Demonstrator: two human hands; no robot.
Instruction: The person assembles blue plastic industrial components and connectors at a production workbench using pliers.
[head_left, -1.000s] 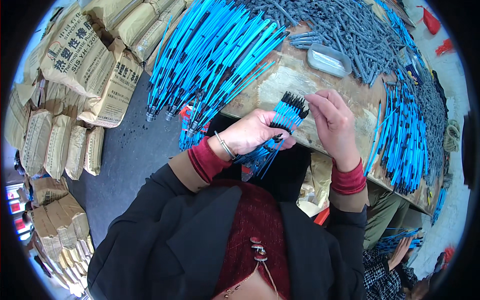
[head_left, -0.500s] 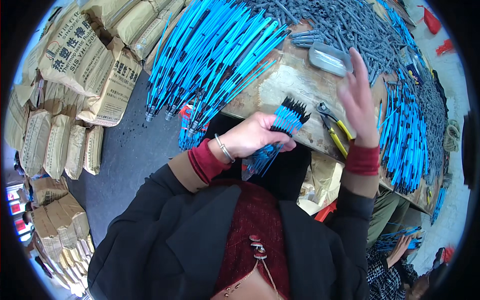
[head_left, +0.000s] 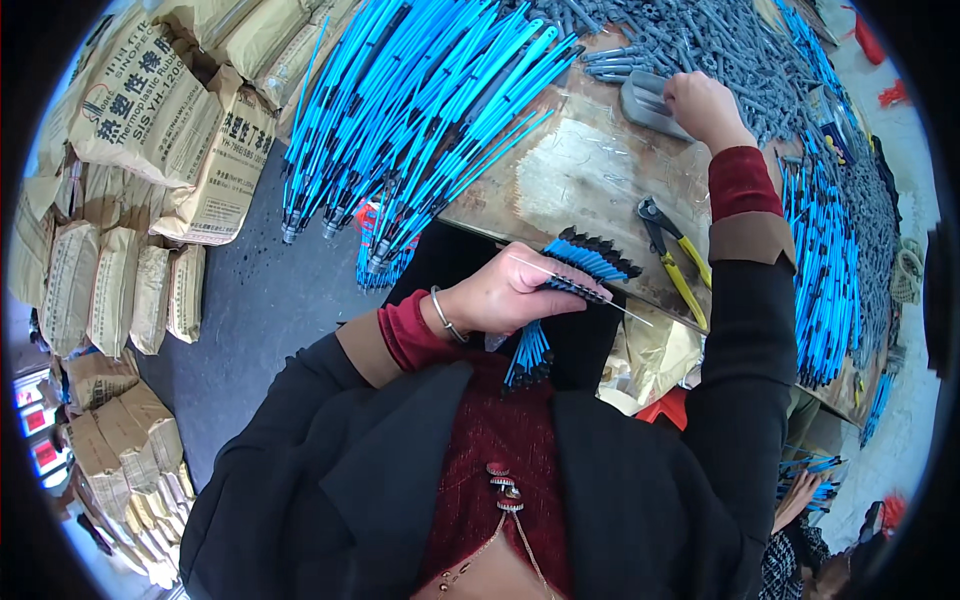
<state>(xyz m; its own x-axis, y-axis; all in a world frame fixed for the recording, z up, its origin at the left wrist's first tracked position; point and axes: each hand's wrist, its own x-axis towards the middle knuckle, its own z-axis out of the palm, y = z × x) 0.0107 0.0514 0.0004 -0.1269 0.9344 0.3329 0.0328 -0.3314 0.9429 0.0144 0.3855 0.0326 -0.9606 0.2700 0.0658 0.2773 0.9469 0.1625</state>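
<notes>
My left hand (head_left: 510, 290) is wrapped round a bundle of thin blue rods with black ends (head_left: 590, 262), fanned above the fingers. Below the hand, the rods' other ends hang down in front of my chest. A thin straight wire (head_left: 632, 314) lies across the bundle at the thumb and juts out to the right. My right hand (head_left: 705, 108) reaches over a shallow grey plastic tray (head_left: 655, 122), its fingers curled together at the inside; what they pinch, if anything, is hidden. Black-headed pliers with yellow handles (head_left: 682, 275) lie between the hands on the wooden table.
Long blue rod assemblies (head_left: 420, 110) cover the table's left part. A heap of grey plastic parts (head_left: 720, 45) fills the back, and more blue rods (head_left: 820, 270) lie at right. Paper sacks (head_left: 150, 120) stand at left. Another person's hand (head_left: 797, 497) is at lower right.
My right hand has moved from open in the air forward to the tray, and its fingers have curled. The bundle in my left hand has turned, and the wire now shows across it.
</notes>
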